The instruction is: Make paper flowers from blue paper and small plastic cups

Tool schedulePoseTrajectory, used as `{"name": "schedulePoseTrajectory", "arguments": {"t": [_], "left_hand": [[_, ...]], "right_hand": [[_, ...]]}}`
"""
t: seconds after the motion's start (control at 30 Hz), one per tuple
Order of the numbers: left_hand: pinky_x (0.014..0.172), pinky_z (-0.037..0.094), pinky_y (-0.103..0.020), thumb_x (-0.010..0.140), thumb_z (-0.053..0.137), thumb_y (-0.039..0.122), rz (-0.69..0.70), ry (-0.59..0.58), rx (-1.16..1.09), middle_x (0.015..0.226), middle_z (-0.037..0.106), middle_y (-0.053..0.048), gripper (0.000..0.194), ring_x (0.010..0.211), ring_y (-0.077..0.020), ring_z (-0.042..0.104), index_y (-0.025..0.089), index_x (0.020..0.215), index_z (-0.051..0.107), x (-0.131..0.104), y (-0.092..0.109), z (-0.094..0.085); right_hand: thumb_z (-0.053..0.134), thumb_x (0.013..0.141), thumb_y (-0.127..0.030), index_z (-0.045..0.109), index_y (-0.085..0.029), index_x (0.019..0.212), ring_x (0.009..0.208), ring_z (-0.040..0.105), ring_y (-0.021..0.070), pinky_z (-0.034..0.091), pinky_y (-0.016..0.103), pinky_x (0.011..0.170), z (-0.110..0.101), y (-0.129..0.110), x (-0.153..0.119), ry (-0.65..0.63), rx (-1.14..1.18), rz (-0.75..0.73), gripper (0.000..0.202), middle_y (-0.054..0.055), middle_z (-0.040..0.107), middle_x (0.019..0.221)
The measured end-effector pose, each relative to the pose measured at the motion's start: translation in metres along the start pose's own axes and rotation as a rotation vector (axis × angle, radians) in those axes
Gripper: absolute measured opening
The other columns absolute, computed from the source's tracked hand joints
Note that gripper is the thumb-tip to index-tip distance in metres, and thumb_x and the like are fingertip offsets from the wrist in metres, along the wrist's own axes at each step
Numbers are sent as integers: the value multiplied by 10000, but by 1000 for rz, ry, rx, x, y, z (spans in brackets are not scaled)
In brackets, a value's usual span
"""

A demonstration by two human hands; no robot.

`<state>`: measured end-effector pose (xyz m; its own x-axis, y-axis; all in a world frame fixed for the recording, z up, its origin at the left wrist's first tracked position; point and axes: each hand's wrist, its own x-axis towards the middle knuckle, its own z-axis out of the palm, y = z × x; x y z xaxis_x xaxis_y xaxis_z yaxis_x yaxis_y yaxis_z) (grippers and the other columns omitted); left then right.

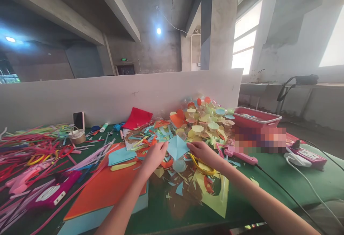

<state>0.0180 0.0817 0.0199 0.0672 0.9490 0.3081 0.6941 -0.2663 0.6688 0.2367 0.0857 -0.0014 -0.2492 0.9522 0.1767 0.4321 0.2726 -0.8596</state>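
Observation:
A light blue square of paper (177, 147) with crease lines is held up over the table, turned so its corners point sideways and up. My left hand (158, 153) pinches its left corner, and my right hand (201, 152) pinches the right one. Yellow-handled scissors (205, 168) appear to lie just under my right hand, partly hidden by it. Below the square rests a small round pale disc (179, 165). A yellow sheet with a cut-out hole (215, 195) lies nearer the table's front edge, among many paper scraps.
Orange sheets (102, 184) and folded blue paper (122, 156) lie on the left. Beyond them are pipe cleaners (27, 149), a purple power strip (53, 192) and a phone (78, 121). On the right are a pink glue gun (240, 154), a red basket (256, 118) and cables. A white partition (107, 95) stands behind.

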Motion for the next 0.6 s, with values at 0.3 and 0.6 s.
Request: {"name": "schedulePoseTrajectory", "arguments": {"t": [0.3, 0.6], "left_hand": [[518, 127, -295, 898, 363, 472, -63, -72, 78, 523, 211, 59, 409, 493, -134, 235, 236, 596, 223, 1, 5, 0], [521, 162, -290, 903, 331, 489, -58, -88, 55, 564, 173, 61, 397, 525, -131, 208, 237, 627, 197, 3, 1, 1]], "right_hand": [[433, 851, -572, 346, -227, 614, 535, 268, 110, 254, 254, 489, 4, 14, 6, 18, 32, 27, 427, -64, 324, 563], [406, 862, -566, 361, -228, 610, 520, 295, 112, 274, 258, 498, 6, 8, 4, 9, 72, 42, 424, -63, 337, 553]]}}
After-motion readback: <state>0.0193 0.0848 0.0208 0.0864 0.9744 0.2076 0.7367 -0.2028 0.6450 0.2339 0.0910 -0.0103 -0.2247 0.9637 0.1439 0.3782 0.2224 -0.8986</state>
